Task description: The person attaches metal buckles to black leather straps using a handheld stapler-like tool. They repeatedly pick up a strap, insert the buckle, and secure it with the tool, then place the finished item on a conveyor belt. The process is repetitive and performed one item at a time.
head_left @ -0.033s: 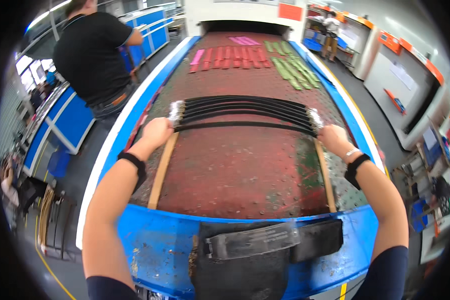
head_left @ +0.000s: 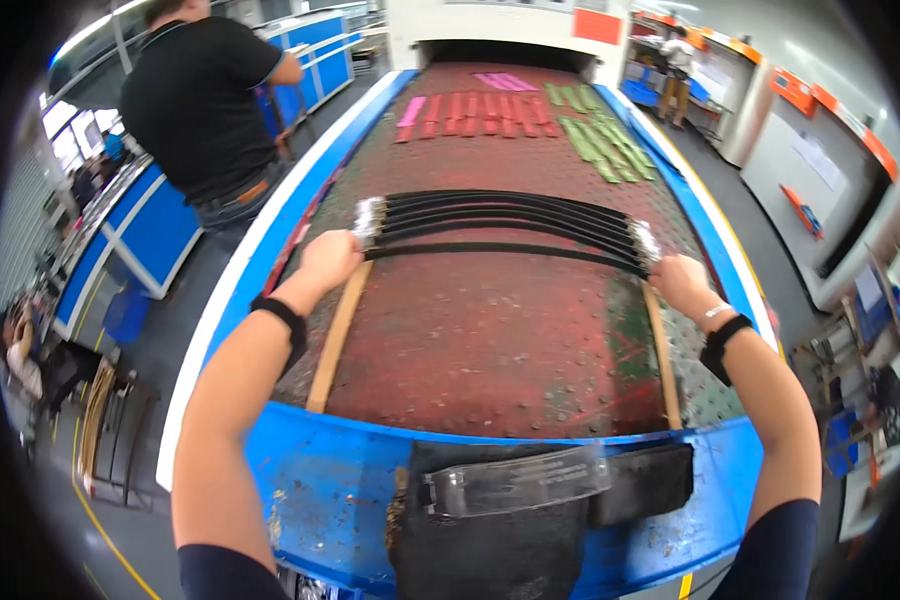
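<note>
Several black straps [head_left: 510, 215] are stretched side by side across the conveyor, bowed slightly upward in the middle. Shiny silver-looking pieces sit at both of their ends. My left hand [head_left: 330, 262] is closed at the left end, right by the silver part. At the right end my right hand [head_left: 682, 284] is closed the same way. A wooden stick [head_left: 336, 345] runs from beside my left hand toward the near edge, and another wooden stick [head_left: 663, 355] does so on the right. Whether my fingers also grip the sticks is hidden.
Ahead on the red-brown conveyor belt [head_left: 490, 340] lie red strips [head_left: 480, 115], green strips [head_left: 605, 148] and pink strips [head_left: 503, 81], before a dark machine opening [head_left: 510, 52]. A clear plastic bag [head_left: 520, 480] rests on the blue near ledge [head_left: 330, 460]. A person [head_left: 200, 110] stands at left.
The whole picture has shifted slightly to the right. My hands and the straps keep their places over the belt, and the hold is unchanged.
</note>
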Demonstrator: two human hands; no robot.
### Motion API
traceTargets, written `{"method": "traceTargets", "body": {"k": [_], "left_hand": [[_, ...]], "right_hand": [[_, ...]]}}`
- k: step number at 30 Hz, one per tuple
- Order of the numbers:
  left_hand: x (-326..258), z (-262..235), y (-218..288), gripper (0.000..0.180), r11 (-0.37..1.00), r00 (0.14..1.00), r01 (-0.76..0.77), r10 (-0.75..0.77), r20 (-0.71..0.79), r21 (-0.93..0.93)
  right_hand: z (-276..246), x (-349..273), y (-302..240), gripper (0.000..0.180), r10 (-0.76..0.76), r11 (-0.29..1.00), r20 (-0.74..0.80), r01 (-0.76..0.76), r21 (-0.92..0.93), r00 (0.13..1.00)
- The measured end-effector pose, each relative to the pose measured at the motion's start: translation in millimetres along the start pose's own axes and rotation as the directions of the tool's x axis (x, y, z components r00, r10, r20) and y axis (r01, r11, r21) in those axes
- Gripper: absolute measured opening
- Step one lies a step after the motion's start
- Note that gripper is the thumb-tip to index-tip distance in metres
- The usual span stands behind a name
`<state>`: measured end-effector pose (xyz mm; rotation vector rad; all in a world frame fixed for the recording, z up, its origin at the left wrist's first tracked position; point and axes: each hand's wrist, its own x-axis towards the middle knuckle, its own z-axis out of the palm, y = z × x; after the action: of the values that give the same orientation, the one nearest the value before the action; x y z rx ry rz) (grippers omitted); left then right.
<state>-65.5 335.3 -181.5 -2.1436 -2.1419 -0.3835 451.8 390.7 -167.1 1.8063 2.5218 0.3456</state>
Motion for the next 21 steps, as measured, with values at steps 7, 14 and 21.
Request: {"method": "traceTargets", "body": {"k": [7,14,21], "left_hand": [[3.6,8.1,-5.9,0.015,0.999,0.999,0.035,-0.034,0.026,-0.027],[7.4,11.8,1.3,0.014,0.997,0.997,0.07,-0.071,0.025,0.027],[9.3,16.2,2.2,0.016,0.991,0.999,0.038,-0.036,-0.012,0.126]], "right_hand": [[-1.0,-5.1,-4.2,0.017,-0.011,0.999,-0.057,0.013,0.034,0.998],[0.6,-4.2,-2.7,0.015,-0.013,0.999,-0.06,0.015,0.03,0.998],[-2.6,-5.7,-4.9,0.017,0.014,1.0,-0.033,-0.013,0.024,0.999]]}}
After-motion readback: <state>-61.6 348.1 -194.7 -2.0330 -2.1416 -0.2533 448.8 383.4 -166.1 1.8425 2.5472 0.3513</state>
